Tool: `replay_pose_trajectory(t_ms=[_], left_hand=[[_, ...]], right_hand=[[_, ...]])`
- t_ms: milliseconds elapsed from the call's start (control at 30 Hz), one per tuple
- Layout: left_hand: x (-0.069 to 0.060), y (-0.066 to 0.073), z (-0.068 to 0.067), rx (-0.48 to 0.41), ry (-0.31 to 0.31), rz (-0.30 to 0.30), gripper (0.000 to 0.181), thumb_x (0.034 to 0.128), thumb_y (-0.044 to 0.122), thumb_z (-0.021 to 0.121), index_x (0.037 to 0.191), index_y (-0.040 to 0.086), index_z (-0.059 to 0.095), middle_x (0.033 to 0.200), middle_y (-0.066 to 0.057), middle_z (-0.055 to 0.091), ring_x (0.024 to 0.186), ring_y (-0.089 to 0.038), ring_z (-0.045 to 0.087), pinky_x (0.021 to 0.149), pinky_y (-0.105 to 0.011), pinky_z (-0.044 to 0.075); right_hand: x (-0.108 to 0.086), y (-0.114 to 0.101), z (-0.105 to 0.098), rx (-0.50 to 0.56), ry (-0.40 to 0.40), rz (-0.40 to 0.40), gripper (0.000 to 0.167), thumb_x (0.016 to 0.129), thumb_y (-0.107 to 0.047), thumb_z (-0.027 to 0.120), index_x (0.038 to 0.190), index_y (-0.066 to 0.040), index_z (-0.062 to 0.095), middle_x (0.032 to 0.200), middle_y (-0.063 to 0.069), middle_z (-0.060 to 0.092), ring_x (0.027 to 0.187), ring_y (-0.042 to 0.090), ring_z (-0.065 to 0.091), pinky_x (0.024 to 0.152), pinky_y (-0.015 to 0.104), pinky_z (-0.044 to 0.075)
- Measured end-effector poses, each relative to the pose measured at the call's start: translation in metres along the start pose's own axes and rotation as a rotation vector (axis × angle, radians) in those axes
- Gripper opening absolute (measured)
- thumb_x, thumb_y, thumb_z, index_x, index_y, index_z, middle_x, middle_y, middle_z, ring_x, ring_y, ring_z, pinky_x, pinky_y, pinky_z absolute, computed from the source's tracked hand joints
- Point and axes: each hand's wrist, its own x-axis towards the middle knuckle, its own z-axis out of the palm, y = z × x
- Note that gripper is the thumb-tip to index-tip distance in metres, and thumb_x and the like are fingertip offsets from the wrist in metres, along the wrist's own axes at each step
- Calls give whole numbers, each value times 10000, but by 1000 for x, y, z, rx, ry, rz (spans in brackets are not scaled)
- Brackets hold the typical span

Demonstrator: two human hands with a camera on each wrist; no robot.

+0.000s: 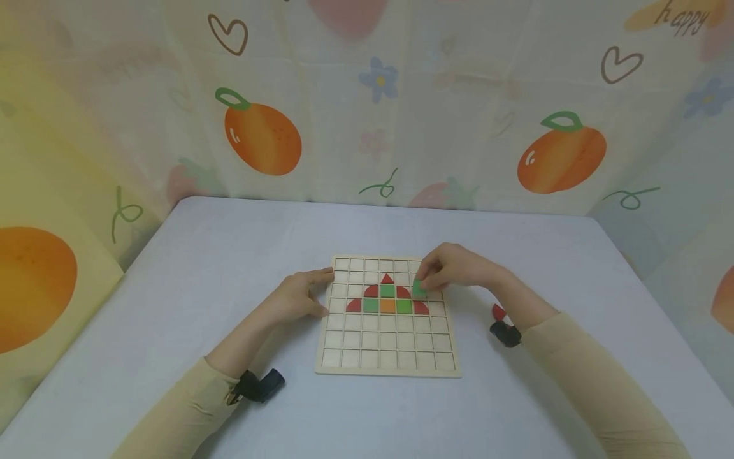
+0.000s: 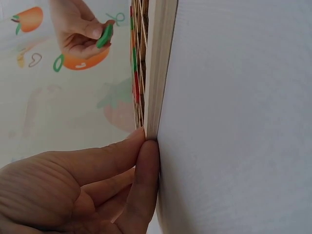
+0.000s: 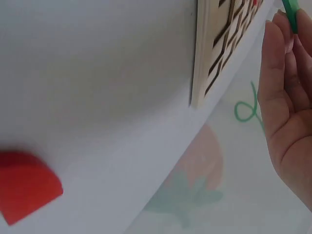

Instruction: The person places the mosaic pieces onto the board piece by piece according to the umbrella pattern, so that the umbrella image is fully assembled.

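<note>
A pale wooden grid board [image 1: 388, 360] lies flat on the table. Set in its squares are a red triangle [image 1: 387, 279], red quarter-circle pieces [image 1: 353, 306], green squares [image 1: 371, 306] and an orange square [image 1: 388, 306]. My left hand [image 1: 295, 296] touches the board's left edge, thumb and fingertips spread along it; the left wrist view shows them against the wooden rim [image 2: 158, 73]. Above the board's right side, my right hand [image 1: 453, 264] pinches a green piece [image 1: 419, 289] between thumb and fingers, which partly cover its outline.
A loose red quarter-circle piece [image 3: 27, 187] lies on the white table [image 1: 241, 255] to the right of the board, near the right wrist's black camera [image 1: 505, 333]. Another black camera [image 1: 260, 386] is on the left wrist. A printed curtain [image 1: 401, 127] stands behind the table.
</note>
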Motion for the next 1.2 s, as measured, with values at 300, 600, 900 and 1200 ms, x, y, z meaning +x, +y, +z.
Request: replay_pose_trajectory(t_ms=[300,600,900,1200], left_hand=[[0,0,0,-11,3,-2,795,756,41,779,1479,64,448,1589,-114,388,591,-136,514,616,-259,446],[0,-1,0,-3,7,7,787,760,50,781,1475,61,453,1591,-108,386,590,-137,521,616,-259,446],[0,0,0,-7,4,-10,786,761,48,778,1477,73,455,1595,-100,384,607,-143,513,622,-256,440],[-1,1,0,-13,7,-18,789,762,38,774,1480,81,451,1594,-104,383,594,-140,518,617,-254,444]], right_hand=[[3,-16,15,-24,-30,-29,145,847,-140,701,985,-144,743,768,-24,695,718,120,597,716,266,492],[6,-23,26,7,-52,-35,130,839,-121,704,962,-152,731,794,-10,727,722,128,620,719,262,513],[6,-30,36,13,-49,-70,97,813,-116,744,909,-130,730,740,-8,719,666,118,625,685,266,519],[9,-31,45,-34,-37,-101,79,800,-136,783,857,-172,742,736,-28,725,655,98,608,658,250,501]])
